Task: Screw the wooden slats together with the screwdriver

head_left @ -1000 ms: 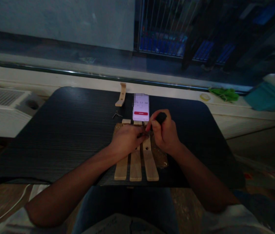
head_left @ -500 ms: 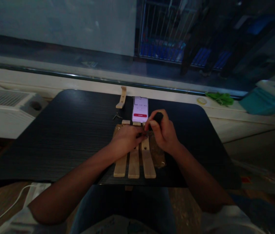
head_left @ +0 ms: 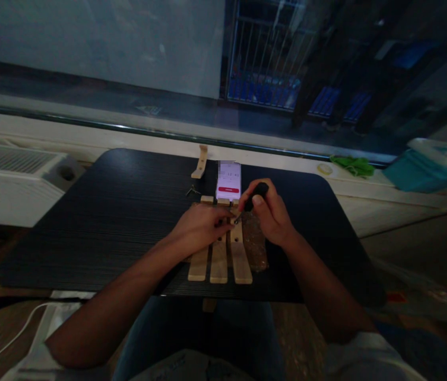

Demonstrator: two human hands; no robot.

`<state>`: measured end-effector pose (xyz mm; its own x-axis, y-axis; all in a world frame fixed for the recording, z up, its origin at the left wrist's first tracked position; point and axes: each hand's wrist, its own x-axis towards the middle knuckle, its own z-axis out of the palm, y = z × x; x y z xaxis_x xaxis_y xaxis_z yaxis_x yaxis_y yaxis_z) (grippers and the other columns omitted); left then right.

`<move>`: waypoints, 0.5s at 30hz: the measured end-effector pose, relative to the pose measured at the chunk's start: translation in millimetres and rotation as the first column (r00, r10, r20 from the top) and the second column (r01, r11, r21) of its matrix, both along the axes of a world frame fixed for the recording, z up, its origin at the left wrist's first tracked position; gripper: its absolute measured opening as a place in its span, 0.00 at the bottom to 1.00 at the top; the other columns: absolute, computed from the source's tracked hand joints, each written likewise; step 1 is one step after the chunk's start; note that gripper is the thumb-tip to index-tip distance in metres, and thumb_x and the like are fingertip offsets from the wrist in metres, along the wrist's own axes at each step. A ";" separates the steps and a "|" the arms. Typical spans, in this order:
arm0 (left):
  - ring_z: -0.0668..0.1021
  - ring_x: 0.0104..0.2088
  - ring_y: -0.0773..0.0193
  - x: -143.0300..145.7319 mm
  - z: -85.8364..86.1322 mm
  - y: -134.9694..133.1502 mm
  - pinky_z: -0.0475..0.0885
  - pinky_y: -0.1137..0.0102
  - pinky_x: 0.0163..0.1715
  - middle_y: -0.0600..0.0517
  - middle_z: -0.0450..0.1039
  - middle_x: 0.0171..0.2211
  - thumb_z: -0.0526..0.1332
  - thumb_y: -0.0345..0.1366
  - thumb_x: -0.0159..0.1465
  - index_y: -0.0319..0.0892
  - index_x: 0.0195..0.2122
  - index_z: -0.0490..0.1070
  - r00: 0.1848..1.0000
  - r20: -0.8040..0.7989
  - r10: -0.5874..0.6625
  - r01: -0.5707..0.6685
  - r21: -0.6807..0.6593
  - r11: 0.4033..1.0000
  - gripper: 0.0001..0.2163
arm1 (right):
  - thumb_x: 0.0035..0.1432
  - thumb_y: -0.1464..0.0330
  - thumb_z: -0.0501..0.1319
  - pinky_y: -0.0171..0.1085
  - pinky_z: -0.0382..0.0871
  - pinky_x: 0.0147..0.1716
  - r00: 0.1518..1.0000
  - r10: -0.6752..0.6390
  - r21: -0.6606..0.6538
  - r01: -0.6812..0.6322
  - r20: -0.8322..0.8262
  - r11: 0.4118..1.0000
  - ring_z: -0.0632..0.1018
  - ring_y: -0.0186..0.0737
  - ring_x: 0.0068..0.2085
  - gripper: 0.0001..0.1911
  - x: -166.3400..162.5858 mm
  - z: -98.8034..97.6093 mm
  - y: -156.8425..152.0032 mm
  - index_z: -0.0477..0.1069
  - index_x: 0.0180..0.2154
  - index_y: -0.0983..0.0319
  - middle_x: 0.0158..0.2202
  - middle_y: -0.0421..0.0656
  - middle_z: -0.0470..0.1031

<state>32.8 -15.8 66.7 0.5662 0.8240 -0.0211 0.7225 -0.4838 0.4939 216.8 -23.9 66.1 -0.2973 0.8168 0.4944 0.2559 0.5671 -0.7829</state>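
My right hand [head_left: 273, 214] is wrapped round the black handle of a screwdriver [head_left: 257, 197], which slants down to the left. Its tip meets a dark spot, a hole or a screw head, in the upper part of the right-hand wooden piece [head_left: 242, 262]. My left hand [head_left: 199, 227] lies across the left wooden piece [head_left: 198, 269] and the middle wooden piece [head_left: 218, 270], thumb and forefinger closed around the screwdriver tip. Whatever small thing they pinch is hidden. All three bent pieces rest on a brown, shiny wrapped slab [head_left: 257, 248].
A lit phone [head_left: 228, 180] lies beyond the pieces. Left of it are several small screws [head_left: 193, 190] and another bent wooden piece [head_left: 200, 163]. The black table [head_left: 88, 222] adjoins a windowsill with a green cloth [head_left: 352, 165] and teal container [head_left: 417, 166]. A radiator [head_left: 17, 182] stands left.
My left fingertips have drawn slightly left, uncovering the dark spot under the screwdriver tip. The screwdriver handle tilts a little more to the right. The view has shifted slightly.
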 end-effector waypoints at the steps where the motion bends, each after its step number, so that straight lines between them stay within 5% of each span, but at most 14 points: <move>1: 0.76 0.29 0.61 -0.6 -0.7 -0.7 0.66 0.70 0.29 0.51 0.77 0.29 0.61 0.38 0.62 0.46 0.45 0.78 1.000 -0.012 0.002 -0.002 0.011 1.000 0.12 | 0.66 0.57 0.48 0.35 0.68 0.31 1.000 0.024 -0.018 -0.024 -0.016 1.000 0.74 0.32 0.30 0.11 1.2 0.7 -0.5 0.58 0.41 0.57 0.29 0.37 0.73; 8: 0.79 0.35 0.59 -2.5 -5.5 -1.7 0.69 0.68 0.33 0.49 0.80 0.35 0.60 0.40 0.64 0.46 0.43 0.79 1.000 -0.029 -0.009 0.011 0.062 0.998 0.11 | 0.65 0.61 0.51 0.36 0.71 0.36 0.998 0.057 -0.022 -0.057 0.009 0.998 0.77 0.32 0.34 0.10 12.0 2.8 0.1 0.60 0.44 0.59 0.34 0.40 0.77; 15: 0.80 0.35 0.57 -3.5 -8.3 -4.4 0.70 0.66 0.34 0.50 0.81 0.35 0.62 0.41 0.63 0.49 0.44 0.79 0.999 -0.022 0.033 -0.031 0.085 0.996 0.11 | 0.61 0.61 0.57 0.33 0.68 0.27 1.000 -0.005 -0.069 0.004 -0.015 0.998 0.76 0.30 0.28 0.09 9.4 3.0 -0.4 0.61 0.40 0.58 0.33 0.39 0.79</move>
